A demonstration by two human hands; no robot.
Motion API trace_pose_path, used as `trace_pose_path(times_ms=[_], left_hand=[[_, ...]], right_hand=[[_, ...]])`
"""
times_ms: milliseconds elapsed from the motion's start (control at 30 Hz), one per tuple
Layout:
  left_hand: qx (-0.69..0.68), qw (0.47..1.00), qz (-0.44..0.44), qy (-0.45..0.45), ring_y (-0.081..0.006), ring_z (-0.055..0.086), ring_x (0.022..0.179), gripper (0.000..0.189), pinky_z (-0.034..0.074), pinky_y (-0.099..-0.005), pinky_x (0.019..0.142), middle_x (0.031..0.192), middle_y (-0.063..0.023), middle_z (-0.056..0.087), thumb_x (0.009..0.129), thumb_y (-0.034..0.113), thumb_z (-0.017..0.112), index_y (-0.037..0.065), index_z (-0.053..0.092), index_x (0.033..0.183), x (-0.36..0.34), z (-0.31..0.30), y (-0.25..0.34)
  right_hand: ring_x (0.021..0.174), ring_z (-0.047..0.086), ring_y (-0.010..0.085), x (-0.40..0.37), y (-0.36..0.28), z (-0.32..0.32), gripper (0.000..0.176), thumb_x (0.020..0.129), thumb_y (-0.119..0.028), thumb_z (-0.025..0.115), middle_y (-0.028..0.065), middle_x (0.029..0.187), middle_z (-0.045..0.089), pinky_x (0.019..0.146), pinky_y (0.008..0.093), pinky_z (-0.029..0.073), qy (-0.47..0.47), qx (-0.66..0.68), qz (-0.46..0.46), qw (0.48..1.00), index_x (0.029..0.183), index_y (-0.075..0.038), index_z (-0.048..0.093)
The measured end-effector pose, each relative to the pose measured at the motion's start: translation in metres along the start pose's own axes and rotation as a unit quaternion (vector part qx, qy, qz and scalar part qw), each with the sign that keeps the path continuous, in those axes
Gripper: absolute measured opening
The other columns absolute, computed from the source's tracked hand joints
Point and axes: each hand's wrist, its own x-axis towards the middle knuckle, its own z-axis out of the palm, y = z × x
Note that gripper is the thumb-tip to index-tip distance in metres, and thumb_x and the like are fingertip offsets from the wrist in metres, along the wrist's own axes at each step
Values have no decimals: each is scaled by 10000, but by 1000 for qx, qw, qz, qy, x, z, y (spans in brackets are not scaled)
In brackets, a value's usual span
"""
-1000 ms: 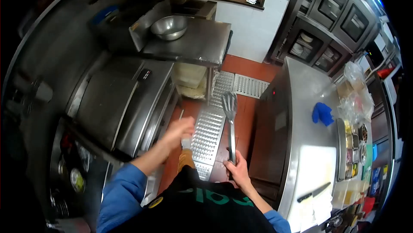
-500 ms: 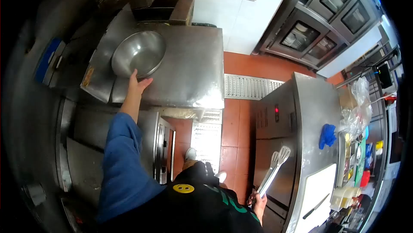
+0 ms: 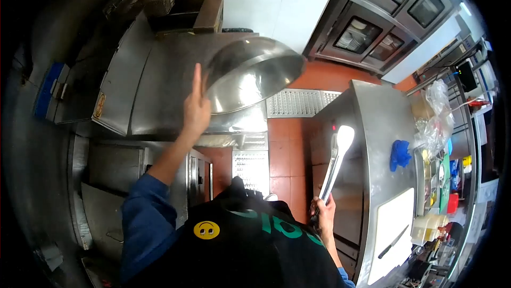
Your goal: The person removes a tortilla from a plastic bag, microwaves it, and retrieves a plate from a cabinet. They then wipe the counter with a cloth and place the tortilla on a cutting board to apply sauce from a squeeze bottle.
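A large steel mixing bowl (image 3: 250, 83) is tilted up off the steel counter, its shiny inside showing. At the bowl's left rim, my left hand (image 3: 197, 108) grips it, with one finger pointing up along the outside and the other fingers partly hidden. Metal tongs (image 3: 335, 163) are in my right hand (image 3: 323, 212), fingers wrapped around the handle end. The tongs' tips point forward, beside the steel cabinet on the right.
The steel counter (image 3: 170, 85) lies to the left. On the right worktop (image 3: 367, 112) are a blue cloth-like item (image 3: 400, 155), a white cutting board (image 3: 383, 224) with a knife (image 3: 393, 243), and plastic bags (image 3: 439, 112). A metal floor grate (image 3: 295, 103) crosses the red tiles.
My left hand has lifted the bowl off the counter and moved it right, tilting it. My right hand has risen with the tongs, still held.
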Motion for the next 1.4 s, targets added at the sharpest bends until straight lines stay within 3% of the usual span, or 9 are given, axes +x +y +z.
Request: trace_pose_path(times_ms=[67,100,667,800,933,1033,1167,1333,1400], left_hand=[[52,996,63,18,-410,546,1043,782,480,-398,787,1255,-247,480,758,-89,430,200,173,1439,-4,18,15],[52,996,68,22,-410,546,1043,782,480,-398,787,1255,-247,480,758,-89,430,200,173,1439,-6,24,21],[-104,944,313,-5,-372,463,1174,817,405,-392,991,1319,-253,409,777,-54,577,115,124,1436,-25,69,130],[-299,950,26,-84,-213,585,751,772,489,-307,681,1175,-197,527,780,-81,433,147,121,1449,-21,94,126],[99,988,121,18,-360,620,738,861,516,-394,636,1094,-252,547,723,-84,499,199,121,1443,-10,125,64],[46,997,52,-25,-389,619,793,885,508,-419,686,1124,-250,558,699,-117,476,219,131,1443,-25,111,35],[-54,970,-205,-117,-350,615,883,773,482,-403,797,1129,-255,563,728,-103,446,121,202,1426,-45,100,47],[-148,970,-190,10,-331,562,1028,412,444,-381,896,1049,-230,579,747,-48,458,-52,475,1159,-96,120,3],[-370,815,-440,-70,-366,561,1006,410,507,-470,835,1008,-226,545,736,-54,458,-70,463,1146,-106,103,8]], right_hand=[[399,378,77,1,-8,-1,132,795,-78,507,-28,563,403,341,243,298,-15,21,-5,1000,916,-60,457],[456,447,95,3,-3,-11,444,811,-56,498,36,665,511,430,223,382,-41,28,15,999,1243,10,418],[455,463,85,-7,10,-40,425,799,-11,499,18,640,503,429,214,384,-33,7,-5,999,1221,-7,445],[449,457,89,-16,17,-53,406,796,-24,515,18,605,490,425,222,388,-18,4,13,1000,1196,4,450],[436,445,85,-14,45,-85,330,795,-50,554,4,605,473,387,230,371,78,-20,-44,996,1112,-15,470],[465,432,56,-10,52,-97,290,800,-55,558,-18,623,463,399,210,374,204,-134,-190,951,1079,-36,477],[591,469,55,-18,9,-69,484,788,-53,590,-5,728,503,484,198,399,15,-148,-209,966,1245,-23,433],[578,499,80,13,-26,17,729,794,-68,661,46,836,545,489,225,420,-188,-156,-202,948,1391,-34,246],[668,541,115,34,-27,56,733,821,-65,633,99,979,549,534,244,455,-217,-148,-213,941,1404,-20,192]])
